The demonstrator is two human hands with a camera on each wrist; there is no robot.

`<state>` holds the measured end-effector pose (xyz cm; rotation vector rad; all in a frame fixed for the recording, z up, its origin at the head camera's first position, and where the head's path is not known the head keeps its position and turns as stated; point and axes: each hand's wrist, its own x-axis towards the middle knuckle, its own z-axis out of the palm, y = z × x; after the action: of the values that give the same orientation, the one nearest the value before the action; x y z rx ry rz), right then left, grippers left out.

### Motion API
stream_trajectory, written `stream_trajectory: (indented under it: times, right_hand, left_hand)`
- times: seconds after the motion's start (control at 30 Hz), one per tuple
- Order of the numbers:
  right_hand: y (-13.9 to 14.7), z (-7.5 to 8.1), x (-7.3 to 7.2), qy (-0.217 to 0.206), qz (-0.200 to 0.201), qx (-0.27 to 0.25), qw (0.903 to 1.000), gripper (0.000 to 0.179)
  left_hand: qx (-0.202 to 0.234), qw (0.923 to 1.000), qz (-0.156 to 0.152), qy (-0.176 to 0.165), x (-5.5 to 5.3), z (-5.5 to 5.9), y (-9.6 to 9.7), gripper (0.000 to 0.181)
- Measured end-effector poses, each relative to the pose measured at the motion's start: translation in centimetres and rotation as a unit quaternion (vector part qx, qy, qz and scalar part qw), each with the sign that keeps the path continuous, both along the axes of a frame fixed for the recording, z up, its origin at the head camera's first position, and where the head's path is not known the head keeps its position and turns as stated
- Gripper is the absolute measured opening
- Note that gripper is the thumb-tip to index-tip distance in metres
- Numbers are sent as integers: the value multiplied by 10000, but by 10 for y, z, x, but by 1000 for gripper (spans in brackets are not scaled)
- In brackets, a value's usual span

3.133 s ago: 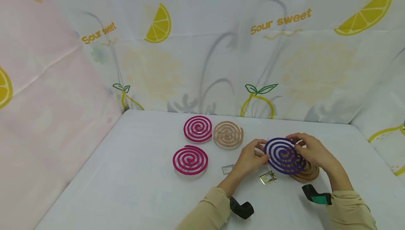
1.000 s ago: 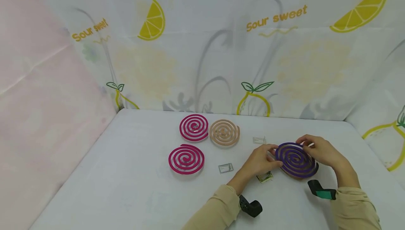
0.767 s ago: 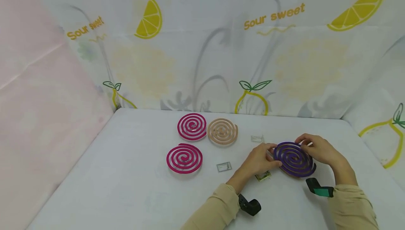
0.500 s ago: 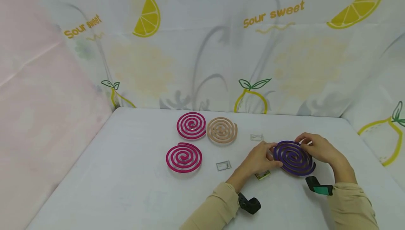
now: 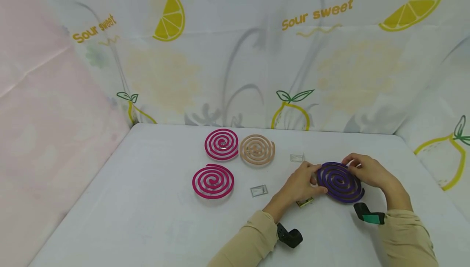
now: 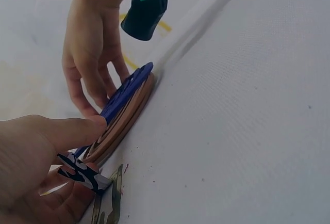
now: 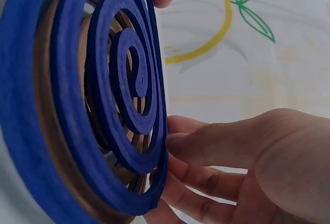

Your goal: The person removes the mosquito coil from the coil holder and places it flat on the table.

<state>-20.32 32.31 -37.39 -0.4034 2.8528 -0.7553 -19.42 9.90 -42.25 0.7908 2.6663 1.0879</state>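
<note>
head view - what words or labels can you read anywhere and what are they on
"Sour sweet" in orange-yellow, printed on the backdrop cloth at upper right.
"Sour sweet" again, same print, at upper left of the cloth, slanted.
No readable text on the purple spiral coil, which the left hand and right hand touch at its edges, nor on the other coils or the small metal stands.

A table [image 5: 147, 218] covered with a plain white cloth is enclosed on three sides by hung fabric. The back wall fabric [image 5: 235, 63] is printed with yellow lemon slices, outlined lemons with green leaves, grey stems and the words "Sour sweet". The left side panel [image 5: 44, 128] is tinted pink. Creases are visible in the fabric. Even, diffuse light is noted throughout.
</note>
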Motion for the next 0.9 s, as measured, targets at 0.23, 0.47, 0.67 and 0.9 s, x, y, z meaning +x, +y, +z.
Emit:
stream_trajectory:
  times: [0.23, 0.47, 0.67, 0.9]
  right_hand:
    - [-1, 0, -1, -144, 16, 41, 9999, 18]
    - [-1, 1, -1, -65, 40, 70, 9999, 18]
    - [-1, -1, -1, -82, 0, 92, 9999, 18]
    - [-1, -2, -1, -157, -56, 61, 9998, 19]
  left_hand:
    - [-73, 10000, 52, 19, 2, 3, 0, 67]
    - [-220, 9996, 75, 185, 5, 5, 0, 64]
    - [-255, 9994, 140, 173, 6, 5, 1, 61]
    - [-206, 9996, 93, 153, 5, 3, 1, 60]
